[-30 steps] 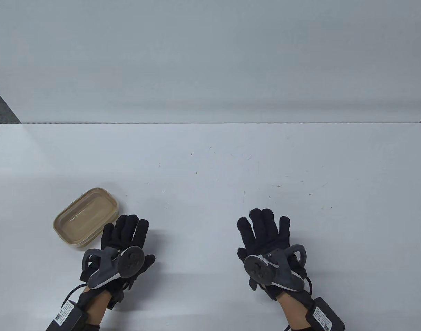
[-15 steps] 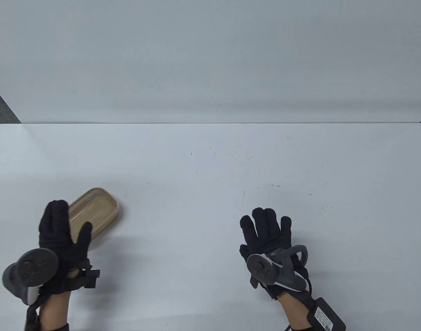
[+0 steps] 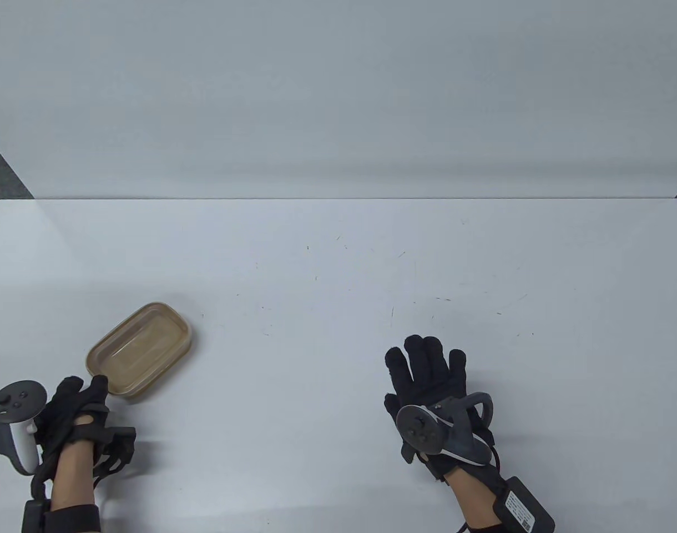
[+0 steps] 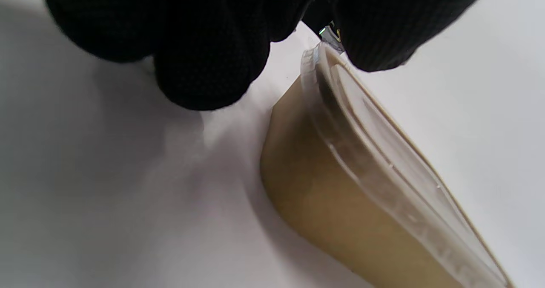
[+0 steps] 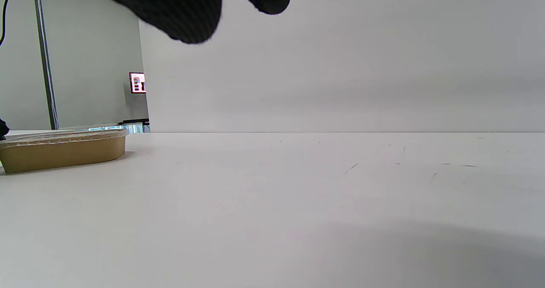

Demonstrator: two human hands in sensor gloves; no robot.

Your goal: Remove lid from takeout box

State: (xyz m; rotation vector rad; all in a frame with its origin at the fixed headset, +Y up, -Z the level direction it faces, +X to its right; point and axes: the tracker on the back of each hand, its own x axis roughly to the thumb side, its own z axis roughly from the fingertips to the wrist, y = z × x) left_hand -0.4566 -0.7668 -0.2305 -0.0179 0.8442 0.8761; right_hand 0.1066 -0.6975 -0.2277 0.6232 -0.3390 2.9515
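Your black knit fingers (image 4: 208, 58) sit beside a tan-brown takeout box (image 3: 140, 351) under a clear lid (image 4: 374, 151); the bench (image 3: 338, 266) beneath them is plain white, flecked with small dark scratches.

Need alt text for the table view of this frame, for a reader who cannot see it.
A tan takeout box with its clear lid still on sits at the near left of a white table, the gloved left hand at its near corner. The gloved right hand lies flat, fingers spread, well to the right.
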